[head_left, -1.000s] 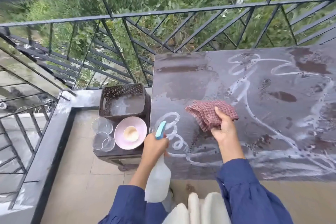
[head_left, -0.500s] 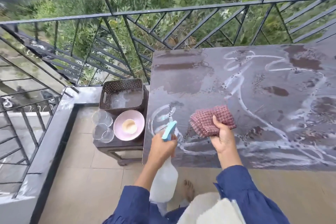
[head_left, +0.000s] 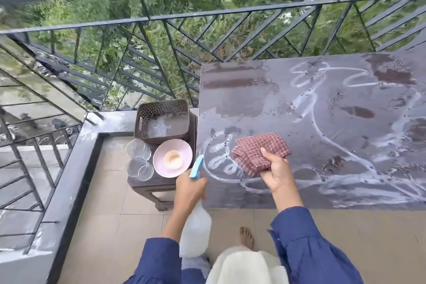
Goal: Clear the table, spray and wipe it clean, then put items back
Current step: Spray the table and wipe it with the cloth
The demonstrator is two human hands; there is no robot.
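The table (head_left: 322, 104) is streaked with white foam. The right hand (head_left: 276, 173) grips a folded checked cloth (head_left: 258, 152) near its left corner. The left hand (head_left: 190, 188) clasps a spray bottle (head_left: 195, 228) at the edge. Glasses (head_left: 138, 159), a plate (head_left: 173, 158) and a basket (head_left: 163, 120) sit on a stool (head_left: 147, 185) beside it.

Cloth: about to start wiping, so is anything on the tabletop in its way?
Nothing visible. The right hand holds the cloth at the table, which carries only foam streaks.
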